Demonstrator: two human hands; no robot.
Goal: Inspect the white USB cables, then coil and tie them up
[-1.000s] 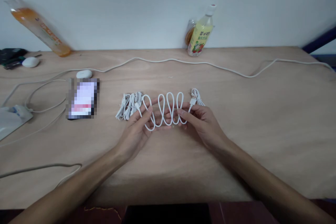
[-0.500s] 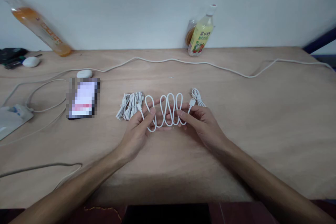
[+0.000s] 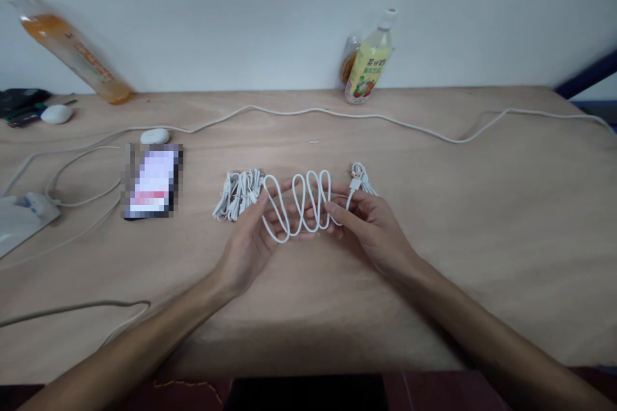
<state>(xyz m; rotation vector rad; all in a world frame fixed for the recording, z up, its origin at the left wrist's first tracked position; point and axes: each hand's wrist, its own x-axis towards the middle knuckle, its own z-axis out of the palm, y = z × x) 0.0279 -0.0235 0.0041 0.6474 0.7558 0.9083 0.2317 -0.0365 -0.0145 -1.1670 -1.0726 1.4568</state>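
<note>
A white cable (image 3: pixel 299 205) lies in loose zigzag loops across the fingers of both hands, above the middle of the table. My left hand (image 3: pixel 253 231) supports its left end, the thumb raised beside the first loop and the fingers stretched beneath. My right hand (image 3: pixel 364 221) pinches the loops at the right with its thumb, and a white plug (image 3: pixel 355 185) sticks up by its fingers. Just behind my left hand sits a pile of bundled white cables (image 3: pixel 237 194). Another tied cable (image 3: pixel 365 178) rests behind my right hand.
A phone (image 3: pixel 153 180) and a white case (image 3: pixel 155 136) lie at the left. A long white cord (image 3: pixel 315 110) crosses the table's back. An orange bottle (image 3: pixel 80 58) and a yellow bottle (image 3: pixel 369 64) stand by the wall. A plastic bag (image 3: pixel 24 218) lies at the left edge.
My left thumb has moved up and left, off the loops, and the plug end beside it is now hidden. The loops have shifted slightly left. My right hand has hardly moved.
</note>
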